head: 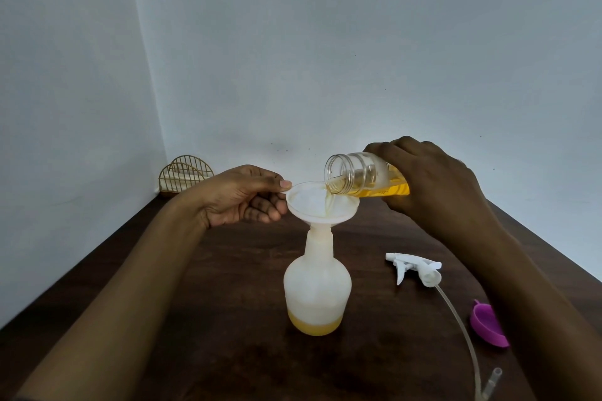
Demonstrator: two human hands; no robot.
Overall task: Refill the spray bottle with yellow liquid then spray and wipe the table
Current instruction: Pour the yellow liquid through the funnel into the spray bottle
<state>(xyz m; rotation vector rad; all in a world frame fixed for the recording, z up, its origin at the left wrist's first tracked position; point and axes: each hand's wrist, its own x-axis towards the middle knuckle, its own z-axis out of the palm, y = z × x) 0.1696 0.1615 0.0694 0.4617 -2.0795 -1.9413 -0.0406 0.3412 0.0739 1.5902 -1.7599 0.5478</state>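
Nearest me, a white trigger sprayer head [415, 268] lay on the dark wooden counter [228, 303] beside the translucent white spray bottle [317, 286]. My left grip [247, 195] pinched the white funnel [322, 205] in its neck; my right grip [433, 185] clasped a tilted clear jar [355, 172] pouring yellow liquid [391, 189].

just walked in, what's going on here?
A person is refilling the spray bottle. The right hand tips a clear jar of yellow liquid into a white funnel seated in the bottle's neck, while the left hand pinches the funnel's rim. Only a shallow yellow layer sits in the bottle so far. The trigger head and a purple cap lie on the table. Spraying and wiping are not yet begun.
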